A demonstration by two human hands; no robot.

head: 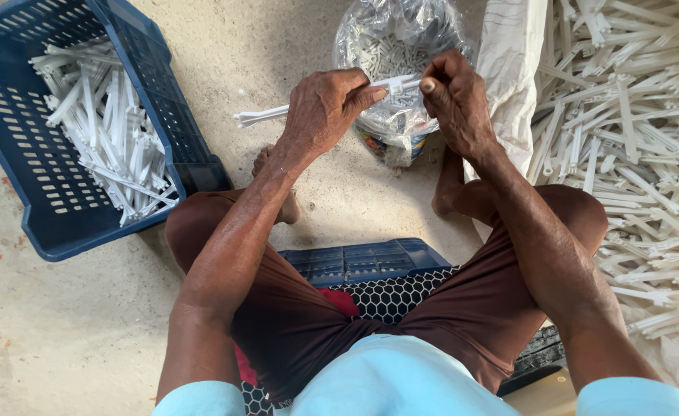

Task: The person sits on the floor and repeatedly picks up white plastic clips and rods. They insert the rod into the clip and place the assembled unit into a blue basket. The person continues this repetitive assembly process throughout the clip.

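Left hand (320,108) closed around white plastic strip (278,113), right hand (451,96) pinching its end piece, above clear bag (393,46). Better to keep strip level, press straight, without twisting.

To my left on the concrete floor (293,46) sits a blue slotted crate (162,115), tilted, holding loose white plastic strips (108,131). I sit on another blue crate (362,262) with a honeycomb-patterned mat (397,296). At my right a white sack (513,54) spills a big heap of white plastic pieces (632,139)
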